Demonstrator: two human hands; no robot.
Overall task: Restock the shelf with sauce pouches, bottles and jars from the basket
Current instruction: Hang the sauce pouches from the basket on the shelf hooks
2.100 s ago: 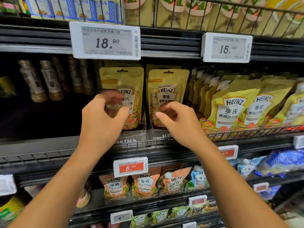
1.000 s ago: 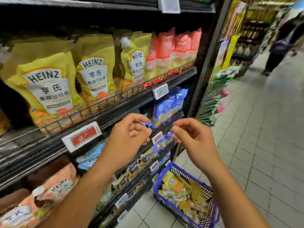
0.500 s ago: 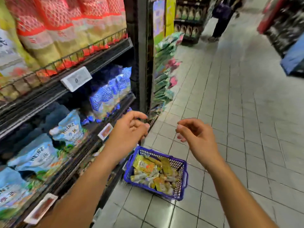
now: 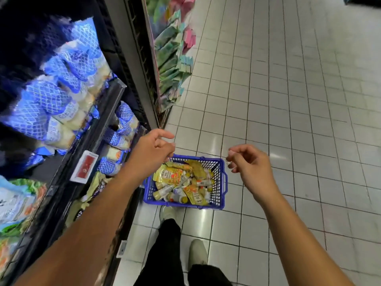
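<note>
From the head camera: one blue plastic lattice basket [image 4: 218, 180] sits on the pale, glossy tiled floor [image 4: 288, 100], just right of the shelf [image 4: 99, 112]. It holds a jumble of at least three flat yellow sauce pouches [image 4: 168, 175] and several small bottles [image 4: 165, 190]. Two bare hands hover above its far rim. The left hand [image 4: 152, 150] and the right hand [image 4: 250, 164] both have loosely curled fingers and grasp nothing. Blue-and-white netted bags [image 4: 68, 83] fill the shelf above one red price tag [image 4: 86, 167]. Two pale shoes [image 4: 198, 251] stand near.
</note>
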